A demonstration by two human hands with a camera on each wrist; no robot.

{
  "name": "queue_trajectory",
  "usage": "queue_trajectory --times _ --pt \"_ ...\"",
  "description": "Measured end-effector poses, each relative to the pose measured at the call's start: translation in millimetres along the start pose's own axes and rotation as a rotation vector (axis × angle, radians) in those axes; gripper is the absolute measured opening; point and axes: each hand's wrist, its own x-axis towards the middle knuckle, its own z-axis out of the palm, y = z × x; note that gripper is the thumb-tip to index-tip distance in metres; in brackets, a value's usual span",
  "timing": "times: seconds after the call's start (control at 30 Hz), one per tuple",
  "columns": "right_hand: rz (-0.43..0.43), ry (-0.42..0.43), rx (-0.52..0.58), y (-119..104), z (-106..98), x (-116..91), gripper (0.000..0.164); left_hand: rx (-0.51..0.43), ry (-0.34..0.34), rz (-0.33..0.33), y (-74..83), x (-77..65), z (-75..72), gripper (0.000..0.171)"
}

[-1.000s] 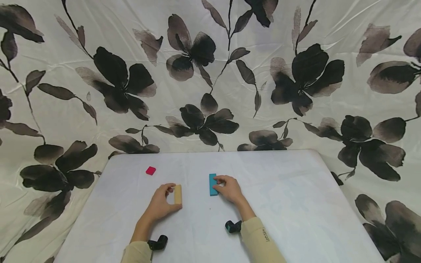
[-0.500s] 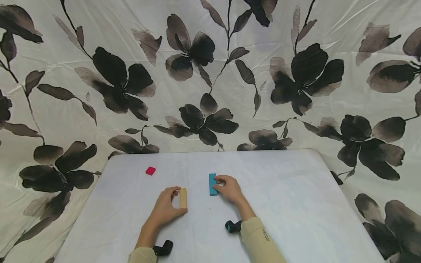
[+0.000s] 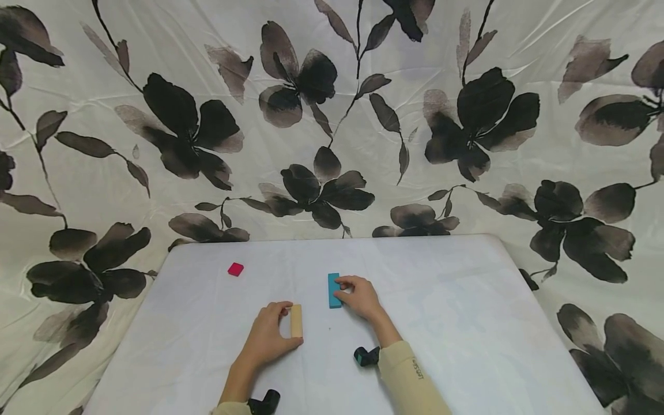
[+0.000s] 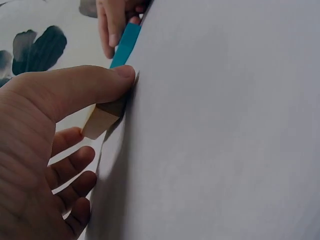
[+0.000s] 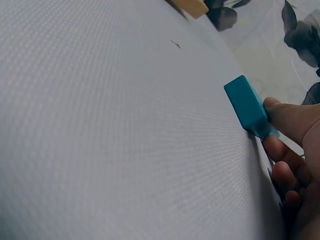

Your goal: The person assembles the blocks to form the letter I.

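Left hand point(image 3: 268, 334) and right hand point(image 3: 362, 296) are both gripping over the white tabletop point(image 3: 456, 311); the work looks only partway along. Wide bare room spreads to the right. Short of the far edge, the blue block point(image 3: 333, 291) is pinched at its right side by the right thumb and fingertips. The yellow block point(image 3: 296, 321), held end to end by the left, sits nearer the person, a bare gap between the two; joined or not, whether it is lifted I cannot tell. Smallest, the red block point(image 3: 236, 269) lies loose toward the far left edge, seemingly not yet dealt with.
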Motion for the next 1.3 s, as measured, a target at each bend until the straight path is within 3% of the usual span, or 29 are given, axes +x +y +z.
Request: queue_trajectory --times 0.33,1.3 --pt "-0.005 0.006 -0.003 -0.6 -0.3 -0.5 0.031 -0.037 0.024 0.053 11.9 -5.0 7.8 0.082" --pt "-0.013 0.002 -0.015 0.8 0.4 -0.8 0.032 -0.087 -0.042 0.087 42.6 -0.2 22.6 0.081"
